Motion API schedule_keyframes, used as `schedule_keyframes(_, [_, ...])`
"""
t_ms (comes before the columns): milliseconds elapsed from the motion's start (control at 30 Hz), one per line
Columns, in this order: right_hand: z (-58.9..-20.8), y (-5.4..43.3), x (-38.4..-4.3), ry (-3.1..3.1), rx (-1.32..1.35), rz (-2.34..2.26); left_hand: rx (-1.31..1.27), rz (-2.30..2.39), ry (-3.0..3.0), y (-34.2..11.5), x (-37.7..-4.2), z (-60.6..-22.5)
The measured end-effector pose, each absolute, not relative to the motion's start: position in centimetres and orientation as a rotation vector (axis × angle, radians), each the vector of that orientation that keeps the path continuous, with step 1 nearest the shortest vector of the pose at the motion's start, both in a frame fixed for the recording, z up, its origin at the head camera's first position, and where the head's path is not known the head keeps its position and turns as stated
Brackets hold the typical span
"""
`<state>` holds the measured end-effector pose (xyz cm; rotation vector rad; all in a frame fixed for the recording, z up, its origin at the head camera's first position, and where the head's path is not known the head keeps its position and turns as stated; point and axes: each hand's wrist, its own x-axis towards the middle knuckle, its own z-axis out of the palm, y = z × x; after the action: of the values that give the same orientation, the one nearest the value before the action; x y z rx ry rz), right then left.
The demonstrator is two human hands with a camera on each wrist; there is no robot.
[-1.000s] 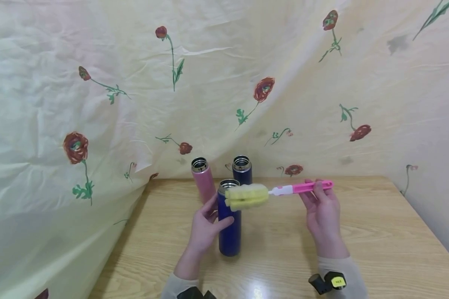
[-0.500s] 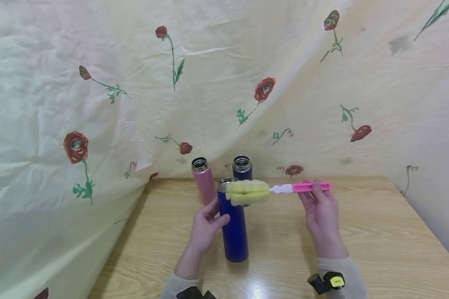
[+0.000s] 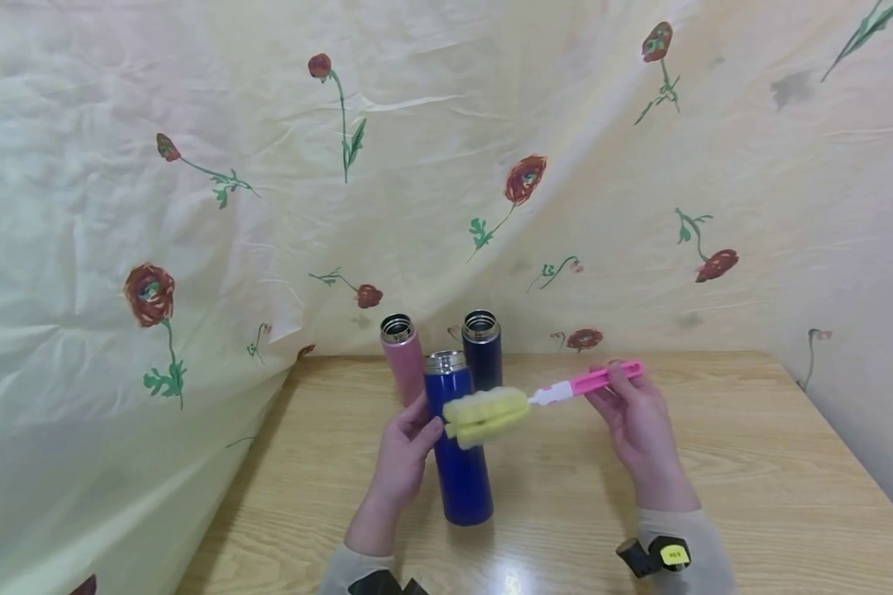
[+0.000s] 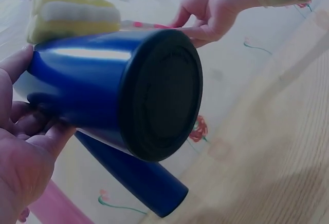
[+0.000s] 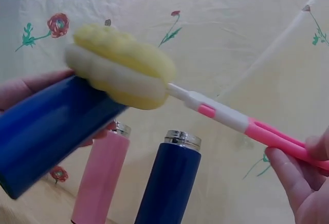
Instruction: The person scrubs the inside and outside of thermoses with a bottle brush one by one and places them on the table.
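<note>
My left hand (image 3: pixel 402 459) grips a blue thermos flask (image 3: pixel 463 487) by its upper part. The flask has a bare metal rim, leans slightly, and shows its dark base (image 4: pixel 162 95) off the table in the left wrist view. In my right hand (image 3: pixel 643 421) is the pink end of a bottle brush (image 3: pixel 591 381), pinched between thumb and fingers. Its yellow and white sponge head (image 3: pixel 487 416) lies across the front of the flask's side, outside the mouth. In the right wrist view the sponge head (image 5: pixel 121 70) overlaps the flask (image 5: pixel 51 126); its mouth is hidden there.
Behind the held flask stand a pink flask (image 3: pixel 403 364) and a dark blue flask (image 3: pixel 484 355), both lidless and upright. They are on a wooden table (image 3: pixel 759 463). A flower-printed cloth (image 3: pixel 432 207) hangs along the back and left side.
The blue flask's base has swung to the right and its top slightly left. The brush head rose a little, then dropped lower along the flask, while the handle shifted left and tilted.
</note>
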<state>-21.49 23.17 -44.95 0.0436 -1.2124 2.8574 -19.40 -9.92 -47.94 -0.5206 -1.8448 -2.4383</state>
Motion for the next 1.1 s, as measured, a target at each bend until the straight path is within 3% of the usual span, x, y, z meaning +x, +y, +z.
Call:
schedule_keyframes(667, [-45.72,23.18,-21.47,-2.095,0.187,2.481,-0.39,-2.504,-1.743,-10.46,-19.91,-47.5])
schedule_keyframes(900, [-45.65,23.23,-21.51,-1.952,0.127,2.543,-0.429,-2.517,-1.756,-10.48,-20.0,-47.72])
schedule_keyframes(1100, [-45.47,23.46,-21.58,-1.46,-0.045,2.811,-0.52,-2.549,-1.76,-10.21,-19.93,-48.21])
